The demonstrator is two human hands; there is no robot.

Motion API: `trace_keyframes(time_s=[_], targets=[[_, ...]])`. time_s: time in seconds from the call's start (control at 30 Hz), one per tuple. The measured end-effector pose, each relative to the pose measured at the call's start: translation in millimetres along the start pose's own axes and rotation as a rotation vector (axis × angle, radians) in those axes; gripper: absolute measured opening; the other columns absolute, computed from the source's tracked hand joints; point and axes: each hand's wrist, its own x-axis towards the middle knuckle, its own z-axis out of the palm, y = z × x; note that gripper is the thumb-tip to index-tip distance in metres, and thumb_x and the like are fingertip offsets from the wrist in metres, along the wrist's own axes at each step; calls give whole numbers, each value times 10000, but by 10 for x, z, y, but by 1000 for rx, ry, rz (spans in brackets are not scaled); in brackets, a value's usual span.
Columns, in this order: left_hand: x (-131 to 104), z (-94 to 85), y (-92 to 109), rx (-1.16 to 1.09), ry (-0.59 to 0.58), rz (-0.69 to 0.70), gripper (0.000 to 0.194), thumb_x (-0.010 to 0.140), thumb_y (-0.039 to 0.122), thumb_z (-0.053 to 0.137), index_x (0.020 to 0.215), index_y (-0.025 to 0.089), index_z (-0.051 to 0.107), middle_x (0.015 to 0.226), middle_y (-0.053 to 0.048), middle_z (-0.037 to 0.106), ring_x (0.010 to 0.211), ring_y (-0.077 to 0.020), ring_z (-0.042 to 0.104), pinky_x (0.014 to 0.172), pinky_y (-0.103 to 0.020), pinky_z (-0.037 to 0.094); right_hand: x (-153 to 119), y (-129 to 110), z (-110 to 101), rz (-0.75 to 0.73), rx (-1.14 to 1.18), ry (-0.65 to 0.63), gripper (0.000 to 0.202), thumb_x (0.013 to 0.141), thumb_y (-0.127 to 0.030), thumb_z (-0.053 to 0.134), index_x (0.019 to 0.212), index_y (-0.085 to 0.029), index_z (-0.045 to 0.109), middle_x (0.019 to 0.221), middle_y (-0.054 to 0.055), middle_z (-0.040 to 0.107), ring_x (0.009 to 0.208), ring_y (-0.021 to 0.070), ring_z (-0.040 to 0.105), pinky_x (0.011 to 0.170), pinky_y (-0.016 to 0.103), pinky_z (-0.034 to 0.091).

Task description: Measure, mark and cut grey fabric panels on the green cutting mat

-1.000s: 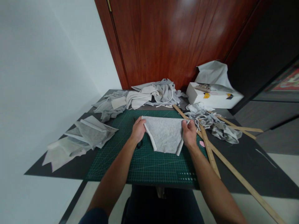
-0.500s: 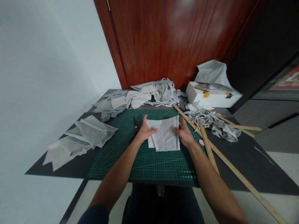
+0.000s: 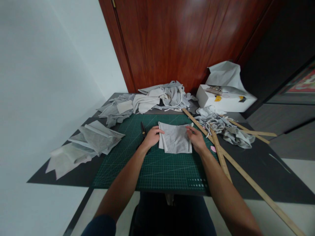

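A folded piece of light grey fabric (image 3: 176, 140) lies on the green cutting mat (image 3: 162, 172), a narrow folded flap showing along its left side. At its upper left edge, my left hand (image 3: 152, 136) has the cloth between thumb and fingers. My right hand (image 3: 196, 140) grips the upper right edge, fingers bent over the top; its thumb is partly hidden. Close to my left hand is a pair of black scissors (image 3: 143, 128), its handles partly covered by that hand and wrist.
Grey fabric pieces (image 3: 98, 137) lie at the left, and a heap of cloth (image 3: 152, 100) runs along the back. At the right are wooden rulers (image 3: 242, 173), tangled scraps (image 3: 214, 123), a pink piece (image 3: 213, 149) and a white box (image 3: 226, 101) with cloth on top.
The fabric has shifted slightly right and away from me, and its lower edge sits higher. My fingers have moved from its sides onto its upper edges.
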Motion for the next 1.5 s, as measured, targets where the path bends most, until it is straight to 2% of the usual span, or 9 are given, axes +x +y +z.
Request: trace_keyframes(time_s=[0.17,0.3,0.4,0.5,0.6,0.87,1.2,1.37,1.5], targets=[[-33,53,27,122,-92,100,424,711,-7,696,1076,174,815,1676,-108,367,1401,-299,552,1220,-472,456,-11,22,-6,-5,-138,-17,465,744,-283,578,1159,-194,766,1278,124,716,1175,328,653,1041,529,506],[-77,4,169,309,-39,95,183,794,96,738,930,191,816,1691,-74,366,1453,-338,455,1252,-534,368,-42,-109,-9,-112,-401,12,500,715,-214,610,1189,-163,759,1535,172,538,1435,376,471,1204,545,360],[-120,-37,300,325,22,161,51,791,203,802,785,192,752,1627,-76,474,1484,-377,365,1221,-576,335,-118,-286,20,-225,-383,-71,435,843,-321,618,1229,-169,746,1486,160,595,1432,357,476,1213,508,352],[-137,-40,365,153,46,218,133,816,192,731,706,191,656,1219,-78,730,1230,-284,569,1092,-456,443,-213,-446,29,-164,-161,-322,492,1009,-558,464,1222,-218,749,1229,94,748,1207,320,650,1077,465,479],[-108,3,348,-116,75,70,197,852,243,647,669,198,591,721,10,624,785,-177,584,771,-302,480,-265,-537,-5,-90,-59,-457,631,1002,-719,404,1105,-224,782,1075,70,772,1060,325,687,945,435,523],[17,88,355,-1005,398,-345,330,652,375,862,706,191,593,707,13,614,725,-149,577,650,-244,449,-219,-531,-40,-84,-200,-449,495,739,-414,826,1195,-256,714,1007,29,740,899,241,653,803,351,511],[-114,-353,417,-1066,149,-292,407,504,162,785,877,204,626,717,42,647,595,-137,583,568,-241,431,-136,-569,-130,172,482,-157,340,642,-359,848,922,-238,698,796,-13,688,721,186,603,647,303,464],[-118,-273,393,-1038,-21,-314,383,461,119,655,838,167,697,694,17,656,599,-154,593,566,-252,435,-111,-503,-95,357,581,-85,436,572,-423,935,866,-216,688,698,-20,643,635,167,567,577,295,427],[-130,-164,360,-841,-92,-415,260,512,176,782,767,150,743,723,-24,718,645,-184,642,615,-282,469,-162,-463,-28,337,522,-150,526,569,-450,959,954,-223,681,772,-25,677,697,172,604,657,310,471]])
